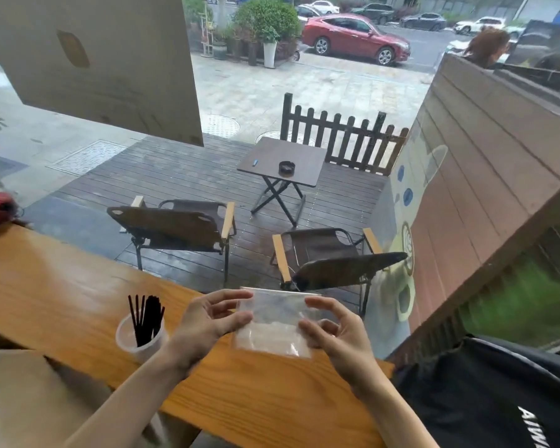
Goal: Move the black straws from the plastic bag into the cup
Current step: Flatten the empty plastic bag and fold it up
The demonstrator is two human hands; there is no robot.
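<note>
Plastic bag clear, seemingly empty; black straws upright in cup.

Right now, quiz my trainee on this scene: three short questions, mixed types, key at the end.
1. True or false: the straws stand in the cup.
2. Which hands hold the bag? A) left only B) right only C) both
3. Fill in: the cup stands on the ___ counter.

Key: 1 true. 2 C: left hand and right hand each grip a side. 3 wooden.

Plastic bag between both hands
</note>
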